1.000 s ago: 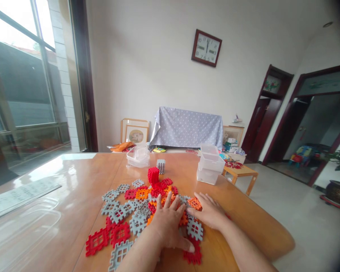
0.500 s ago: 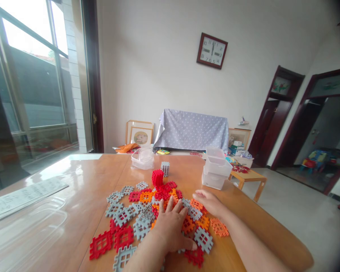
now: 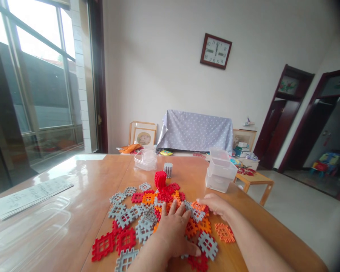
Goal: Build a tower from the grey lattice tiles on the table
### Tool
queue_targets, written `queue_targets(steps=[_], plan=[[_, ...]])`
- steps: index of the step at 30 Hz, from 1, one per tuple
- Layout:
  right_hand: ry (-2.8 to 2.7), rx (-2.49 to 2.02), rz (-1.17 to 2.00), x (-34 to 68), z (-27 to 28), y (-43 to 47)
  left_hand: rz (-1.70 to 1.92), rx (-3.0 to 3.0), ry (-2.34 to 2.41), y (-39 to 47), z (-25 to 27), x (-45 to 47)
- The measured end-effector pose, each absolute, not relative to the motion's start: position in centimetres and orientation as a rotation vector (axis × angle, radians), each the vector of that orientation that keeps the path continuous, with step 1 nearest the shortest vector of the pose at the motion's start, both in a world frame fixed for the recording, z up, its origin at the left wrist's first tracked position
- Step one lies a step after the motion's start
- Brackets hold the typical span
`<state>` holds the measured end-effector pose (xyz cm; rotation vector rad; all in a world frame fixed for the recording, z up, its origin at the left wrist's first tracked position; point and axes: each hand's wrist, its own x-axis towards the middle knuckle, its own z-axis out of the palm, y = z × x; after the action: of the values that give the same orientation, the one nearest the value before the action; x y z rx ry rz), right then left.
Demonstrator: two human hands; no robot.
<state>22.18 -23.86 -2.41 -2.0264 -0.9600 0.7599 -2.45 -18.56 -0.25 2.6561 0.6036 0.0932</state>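
A loose heap of plastic interlocking window-shaped tiles in red, grey and orange covers the near middle of the table. My left hand lies palm down over the heap with its fingers spread. A grey tile and a red tile are beside its thumb. At the heap's right side, my right hand is curled, its fingertips at an orange tile and a bit of red tile; the thumb and what the fingers grip are hidden. Beyond the heap stand a red stack of tiles and a grey stack.
Clear plastic boxes stand at the table's right back edge, and a clear lidded container at the back. Papers and a clear plastic sheet lie on the left. A separate orange tile lies near my right forearm.
My right hand has lowered onto the tiles, its fingers curling down. My left hand keeps its spread pose. The whole view has shifted slightly.
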Motion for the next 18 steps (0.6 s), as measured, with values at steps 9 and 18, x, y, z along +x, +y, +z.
queue_targets(steps=[9, 18], plan=[[-0.922, -1.952, 0.864, 21.4, -2.1, -23.2, 0.091, 2.647, 0.577, -18.5, 0.0, -2.6], [-0.904, -1.911, 0.943, 20.2, -1.7, -22.4, 0.081, 2.646, 0.606, -18.6, -0.1, -2.4]])
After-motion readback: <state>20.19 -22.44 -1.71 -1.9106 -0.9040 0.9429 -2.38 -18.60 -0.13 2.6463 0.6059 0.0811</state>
